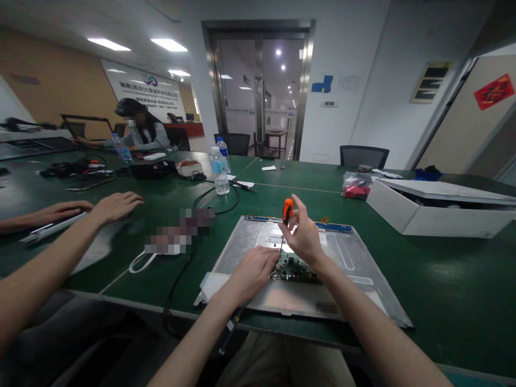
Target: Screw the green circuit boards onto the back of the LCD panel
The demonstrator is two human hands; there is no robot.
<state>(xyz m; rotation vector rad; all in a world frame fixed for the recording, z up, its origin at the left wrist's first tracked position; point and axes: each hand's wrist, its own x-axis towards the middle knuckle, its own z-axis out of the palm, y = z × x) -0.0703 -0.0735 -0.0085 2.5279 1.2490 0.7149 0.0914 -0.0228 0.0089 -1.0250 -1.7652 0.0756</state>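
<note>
My right hand is closed on the handle of a screwdriver, orange and black, held nearly upright. Its thin shaft points down to the left edge of a green circuit board, which is partly hidden by my right hand and forearm. Beside the shaft's lower end, my left hand lies flat with its fingers stretched out, its fingertips close to the screwdriver tip. Under both hands is a large silver metal panel, with a narrow blue board strip along its far edge.
A white box stands to the right, near a bag with red contents. Water bottles stand ahead. A black cable crosses the table on the left. Another person's hands rest at far left.
</note>
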